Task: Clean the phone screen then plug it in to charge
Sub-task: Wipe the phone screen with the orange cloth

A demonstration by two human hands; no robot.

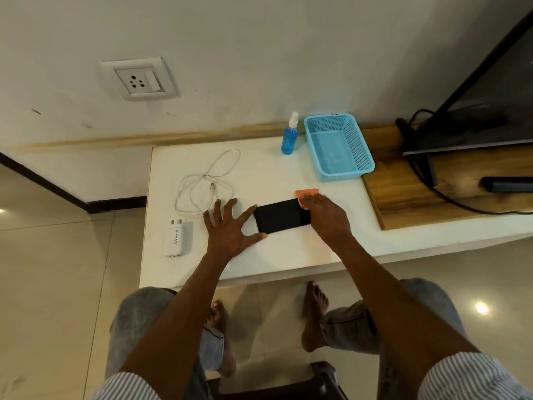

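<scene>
Hands (pixel 326 212) on phone (pixel 281 216); basket (pixel 354 168) bare.

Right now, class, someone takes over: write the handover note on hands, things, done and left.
Left hand: fingers spread, steadying the phone at its left end.
Right hand: pressing the orange cloth on the phone's right end.
Cable and adapter lie apart on the white table; wall socket free; spray bottle by the basket.
Done: wiping underway.
Left: finish wiping, connect, plug in.
</scene>
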